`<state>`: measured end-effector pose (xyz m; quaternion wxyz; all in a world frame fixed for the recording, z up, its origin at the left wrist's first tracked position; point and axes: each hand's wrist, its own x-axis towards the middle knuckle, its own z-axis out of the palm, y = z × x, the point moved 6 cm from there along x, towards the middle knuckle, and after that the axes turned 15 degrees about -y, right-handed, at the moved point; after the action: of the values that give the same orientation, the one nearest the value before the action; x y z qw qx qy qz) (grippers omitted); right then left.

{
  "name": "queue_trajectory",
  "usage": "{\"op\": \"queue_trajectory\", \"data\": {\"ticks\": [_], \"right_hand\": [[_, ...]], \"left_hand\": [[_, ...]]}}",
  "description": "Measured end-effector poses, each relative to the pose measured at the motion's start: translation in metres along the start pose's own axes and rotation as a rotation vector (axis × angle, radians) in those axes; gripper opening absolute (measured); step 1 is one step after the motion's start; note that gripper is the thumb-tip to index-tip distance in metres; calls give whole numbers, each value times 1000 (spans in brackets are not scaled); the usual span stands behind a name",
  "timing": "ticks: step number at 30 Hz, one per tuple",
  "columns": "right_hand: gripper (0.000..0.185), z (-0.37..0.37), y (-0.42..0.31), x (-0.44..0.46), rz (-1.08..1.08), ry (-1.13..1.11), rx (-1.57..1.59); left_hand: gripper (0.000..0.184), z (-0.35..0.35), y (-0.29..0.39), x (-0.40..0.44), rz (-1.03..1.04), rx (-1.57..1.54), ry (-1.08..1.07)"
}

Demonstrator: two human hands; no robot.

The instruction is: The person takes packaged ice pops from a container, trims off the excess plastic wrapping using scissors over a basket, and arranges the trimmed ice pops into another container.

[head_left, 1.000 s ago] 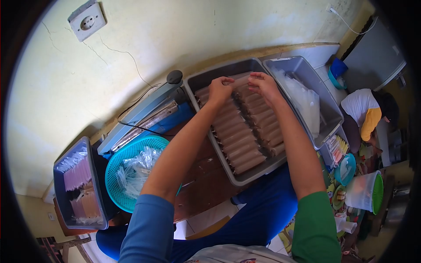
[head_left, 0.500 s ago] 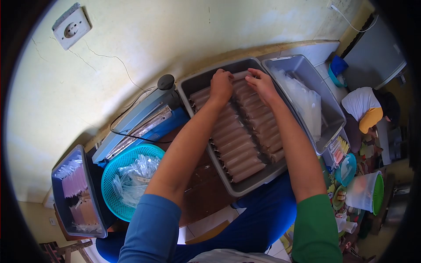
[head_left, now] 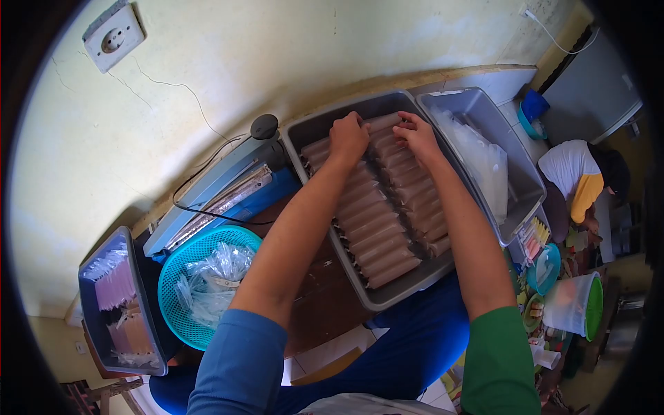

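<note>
A grey tub (head_left: 377, 299) holds two rows of slim plastic tubes with brown filling (head_left: 373, 238), laid side by side. My left hand (head_left: 350, 138) is over the far end of the left row, its fingers curled in at the end of the farthest brown tube (head_left: 384, 124). That tube lies crosswise between my hands. Over the right row, my right hand (head_left: 418, 140) has bent fingers spread apart by the tube's other end. Its palm side is partly hidden, and so is the exact contact of both hands.
A second grey tub (head_left: 529, 183) with clear plastic bags adjoins on the right. Leftward are a blue sealing machine (head_left: 207, 194) with a cord, a turquoise basket (head_left: 169, 290) of plastic, and a dark tub (head_left: 155, 332) of pink and brown packs. Another person (head_left: 570, 169) bends at far right.
My right hand has shifted slightly right and down, and my left hand has barely moved. The tubes look unchanged; the view has shifted a little.
</note>
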<state>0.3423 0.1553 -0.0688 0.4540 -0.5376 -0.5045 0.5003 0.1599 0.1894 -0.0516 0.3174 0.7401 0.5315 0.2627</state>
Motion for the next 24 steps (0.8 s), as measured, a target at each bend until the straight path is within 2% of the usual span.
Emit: {"op": "queue_trajectory", "data": {"ticks": [2,4,8,11,13,17,19,23,24], "right_hand": [[49,1,-5,-2,-2,-14,-22],[48,5,-8,0,-17,-39,-72],[49,9,-8,0,-33,-36,-122],[51,7,-6,1,-67,42,33],[52,11,-6,3,-12,-48,-87],[52,8,1,8,20,-71,-181],[53,3,0,10,-28,-14,-332],[53,0,1,8,-55,0,-308],[53,2,-1,6,-31,-29,-251]], "left_hand": [[23,4,-3,3,-14,7,-13],[23,5,-1,5,95,0,-26],[24,5,-1,7,141,-34,30],[27,4,1,8,193,-52,44],[29,8,0,10,306,-11,91],[28,13,-2,12,323,-13,91],[28,12,-1,10,310,13,76],[29,8,3,6,269,39,84],[30,10,2,8,247,-10,18]]}}
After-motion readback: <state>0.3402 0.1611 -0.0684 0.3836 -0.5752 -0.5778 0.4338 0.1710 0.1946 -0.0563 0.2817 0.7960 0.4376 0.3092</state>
